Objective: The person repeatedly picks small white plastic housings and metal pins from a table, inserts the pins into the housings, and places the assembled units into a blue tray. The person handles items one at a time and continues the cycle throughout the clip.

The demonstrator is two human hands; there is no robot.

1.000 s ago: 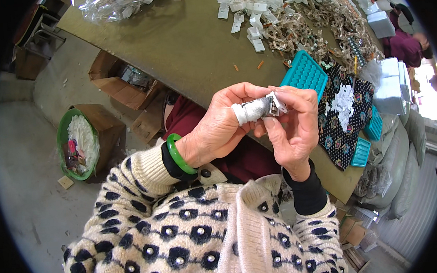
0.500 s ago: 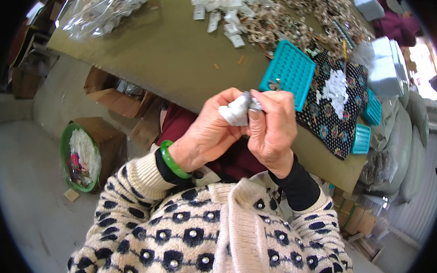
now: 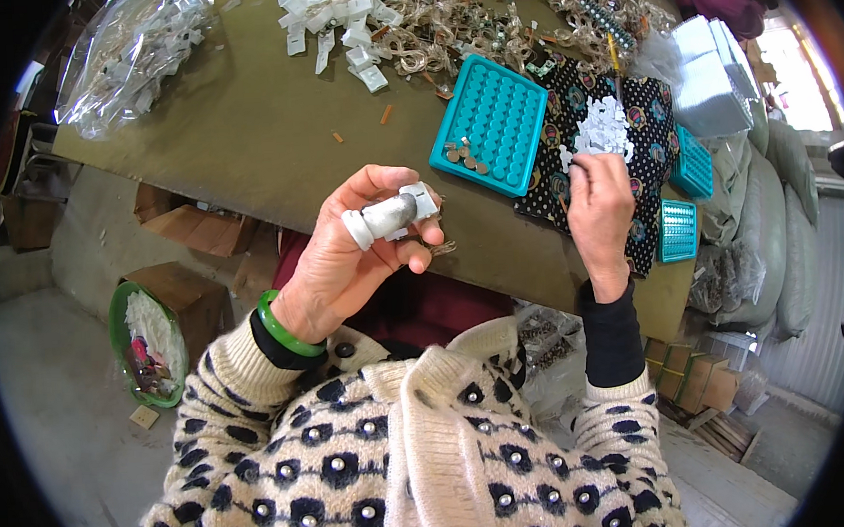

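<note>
My left hand point(image 3: 330, 240), with a green bangle at the wrist, is closed on a small white card point(image 3: 423, 200). One of its fingers wears a white finger cover point(image 3: 377, 220), smudged grey towards the tip. A thin brownish strand point(image 3: 443, 248) shows beside those fingertips; I cannot make out what it belongs to. Over the dark patterned cloth point(image 3: 553, 113), my right hand point(image 3: 600, 206) has its fingers drawn together at the near edge of a pile of small white pieces point(image 3: 606, 125). Whether a piece is between those fingertips is hidden.
Left of the cloth lies a teal tray point(image 3: 491, 117) with round hollows and a few small brownish discs. White cards point(image 3: 357, 33) and tangled beaded strands point(image 3: 458, 33) cover the table's far side. Two smaller teal baskets point(image 3: 678, 231) stand right. A green basket point(image 3: 120, 322) sits on the floor.
My hands were together at the white card; now my right hand has moved right to the white pile. My left hand keeps the card and has shifted left. The view has shifted too.
</note>
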